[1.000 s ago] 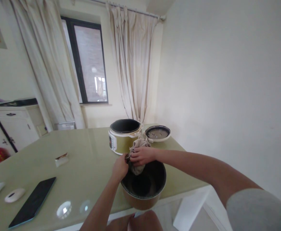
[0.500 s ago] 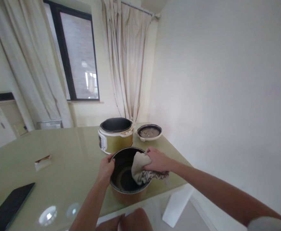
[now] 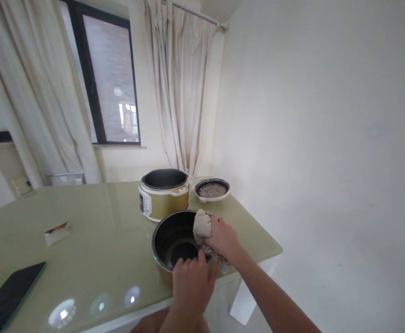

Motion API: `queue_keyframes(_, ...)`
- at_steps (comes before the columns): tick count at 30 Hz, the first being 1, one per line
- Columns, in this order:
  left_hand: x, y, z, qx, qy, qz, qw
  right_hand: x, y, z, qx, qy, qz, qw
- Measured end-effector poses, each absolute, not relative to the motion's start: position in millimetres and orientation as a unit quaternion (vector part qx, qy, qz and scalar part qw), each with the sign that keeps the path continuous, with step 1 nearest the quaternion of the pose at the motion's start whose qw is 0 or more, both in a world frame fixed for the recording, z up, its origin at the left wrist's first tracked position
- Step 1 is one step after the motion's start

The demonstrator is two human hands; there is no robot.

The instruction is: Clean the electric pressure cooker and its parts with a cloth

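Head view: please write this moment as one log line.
right hand: holds cloth, pot's right rim | left hand: at near rim

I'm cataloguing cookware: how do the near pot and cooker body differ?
The pot is tan outside; the cooker body green and white, with a panel. The left hand is at the pot's near rim; neither hand touches the cooker body. Both are open-topped and dark inside.
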State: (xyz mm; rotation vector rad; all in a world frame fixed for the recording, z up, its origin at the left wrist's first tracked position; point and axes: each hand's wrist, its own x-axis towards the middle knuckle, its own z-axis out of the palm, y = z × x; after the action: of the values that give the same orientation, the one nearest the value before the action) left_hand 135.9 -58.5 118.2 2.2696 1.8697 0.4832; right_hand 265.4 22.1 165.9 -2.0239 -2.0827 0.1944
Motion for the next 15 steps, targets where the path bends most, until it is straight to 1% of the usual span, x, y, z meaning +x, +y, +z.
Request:
queue_keyframes(2,140,-57,109,0.774,0.614,0.129,0.088,260,32,167,-0.687,-0.721,0.037,0.086)
queue_keyframes(4,124,-49,104,0.798,0.583,0.126,0.084,258,47,168,-0.677,-0.730,0.032,0.084)
queue_keyframes(8,57,-31,112,0.849,0.511,0.104,0.081,262,82,168,-0.641,-0.753,0.075,0.132)
queue_keyframes(11,21,-27,127,0.856,0.506,0.067,0.078,263,94,162,-0.621,-0.758,0.119,0.160)
queue_keyframes(13,24,-32,134,0.847,0.526,0.045,0.068,258,95,156,-0.628,-0.747,0.129,0.175)
queue_keyframes(15,49,-39,137,0.828,0.558,0.028,0.050,249,93,152,-0.645,-0.732,0.115,0.188)
